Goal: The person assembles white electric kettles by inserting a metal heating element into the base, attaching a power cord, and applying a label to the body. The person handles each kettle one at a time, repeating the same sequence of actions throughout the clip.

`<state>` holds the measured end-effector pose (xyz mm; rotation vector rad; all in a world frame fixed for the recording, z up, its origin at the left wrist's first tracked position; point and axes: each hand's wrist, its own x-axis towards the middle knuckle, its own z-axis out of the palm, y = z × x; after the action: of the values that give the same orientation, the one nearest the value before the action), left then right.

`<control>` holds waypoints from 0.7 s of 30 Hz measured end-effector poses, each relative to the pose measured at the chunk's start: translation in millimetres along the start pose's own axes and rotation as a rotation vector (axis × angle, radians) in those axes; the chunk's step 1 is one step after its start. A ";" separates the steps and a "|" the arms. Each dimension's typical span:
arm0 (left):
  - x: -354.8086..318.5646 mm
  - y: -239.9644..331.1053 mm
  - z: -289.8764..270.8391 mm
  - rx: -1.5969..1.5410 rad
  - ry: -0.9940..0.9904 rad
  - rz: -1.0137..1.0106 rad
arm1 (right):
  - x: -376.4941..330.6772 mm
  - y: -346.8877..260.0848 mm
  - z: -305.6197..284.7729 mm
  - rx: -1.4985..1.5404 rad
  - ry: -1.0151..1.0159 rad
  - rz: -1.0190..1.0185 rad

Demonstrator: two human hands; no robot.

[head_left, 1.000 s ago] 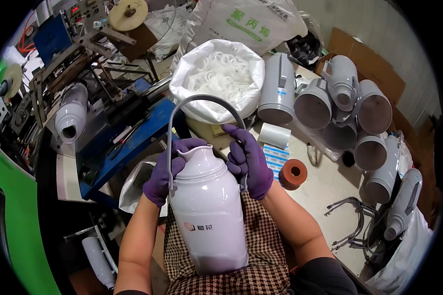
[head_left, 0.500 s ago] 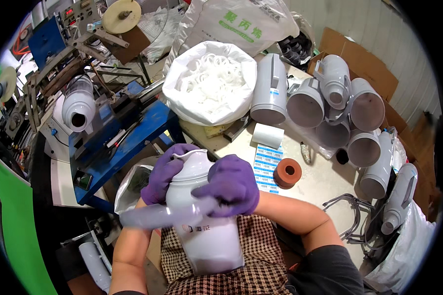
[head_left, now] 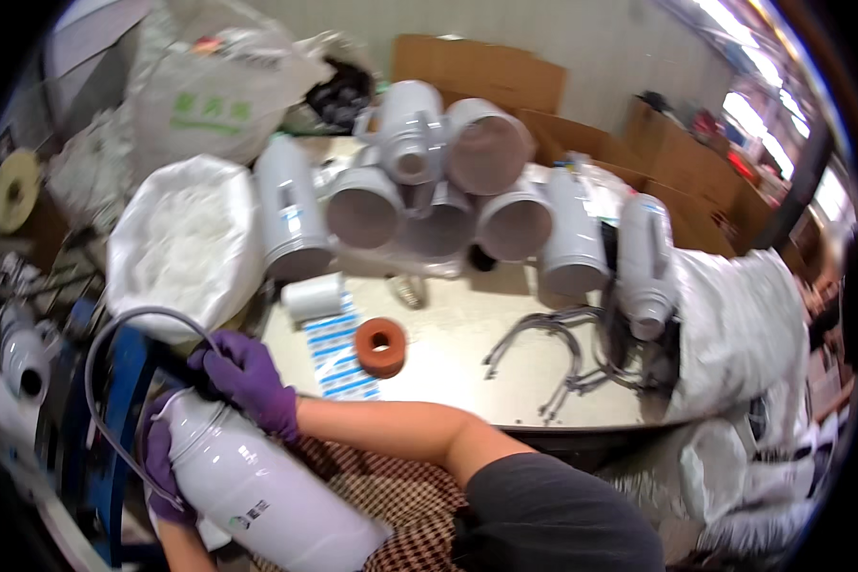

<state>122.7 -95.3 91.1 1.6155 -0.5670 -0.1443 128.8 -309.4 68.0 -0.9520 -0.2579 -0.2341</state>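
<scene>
Across my lap a pale grey plastic jug body [head_left: 267, 486] lies tilted, its spouted neck at the upper left and a small printed mark on its side. My left hand [head_left: 162, 462], in a purple glove, wraps round the neck and is partly hidden behind it. From the neck rises a thin grey hoop handle [head_left: 93, 381], curving out to the left. My right hand [head_left: 253, 379], gloved the same, is closed on the hoop's upper end beside the neck. Whether that end is fixed to the jug, I cannot make out.
On the white table [head_left: 448, 362] lie an orange-brown ring [head_left: 380, 348], a label sheet [head_left: 338, 357], a white roll [head_left: 313, 297] and loose grey handles [head_left: 543, 348]. Several grey jug bodies [head_left: 500, 143] stand behind. A white sack [head_left: 186, 248] of white rings is at left, cardboard boxes [head_left: 477, 71] at the back.
The view has turned to the right. The jug now leans with its neck to the left, and the hoop, blurred in front of it before, stands out beyond the neck with my right hand at its end.
</scene>
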 end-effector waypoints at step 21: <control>35.9 -28.4 26.1 -0.116 -0.023 0.144 | 1.1 5.1 -33.8 0.032 0.023 -0.054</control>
<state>150.7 -133.8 68.6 1.4566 -0.6789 -0.0876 135.3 -334.5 45.8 -0.9113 -0.2655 -0.2898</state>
